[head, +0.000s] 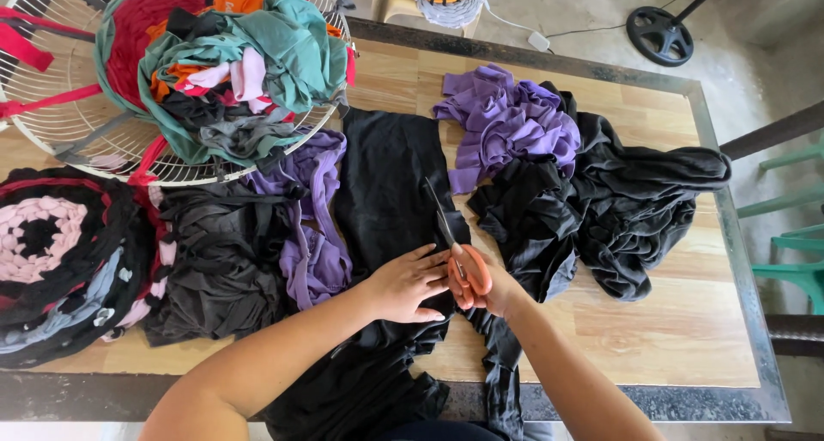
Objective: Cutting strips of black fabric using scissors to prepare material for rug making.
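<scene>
The right hand (491, 288) grips orange-handled steel scissors (455, 252) cutting the flat black jersey cloth (386, 183); the left hand (405, 285), spread flat just left, risks a nick should the cloth bunch

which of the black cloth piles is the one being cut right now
The flat black cloth down the table's middle: the left hand presses it and the orange-handled scissors cut along it; the other piles lie bunched and untouched.
</scene>
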